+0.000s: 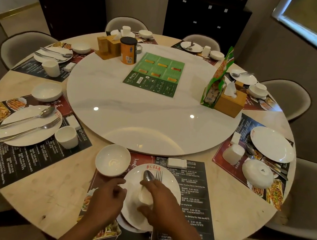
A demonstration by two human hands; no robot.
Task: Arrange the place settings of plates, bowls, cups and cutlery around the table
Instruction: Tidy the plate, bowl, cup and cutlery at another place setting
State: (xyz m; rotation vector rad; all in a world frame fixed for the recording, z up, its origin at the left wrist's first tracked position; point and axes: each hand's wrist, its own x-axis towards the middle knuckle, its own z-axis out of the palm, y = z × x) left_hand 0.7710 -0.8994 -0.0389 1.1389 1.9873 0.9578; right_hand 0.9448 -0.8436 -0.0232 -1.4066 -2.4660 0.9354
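Near-edge setting in hand: cup (146, 196) is clamped by right hand (160, 205) fingers over plate (133, 206); left hand (107, 197) loosely curled, empty. Next: cup to be stood on mat.

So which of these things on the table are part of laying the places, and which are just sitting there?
Part of the job:
- plate with spoon and fork
- white cup in the right hand
- bowl by the left hand
- placemat

Just lying about, on the turntable:
- green menu card
- orange canister
- tissue box
- snack bag
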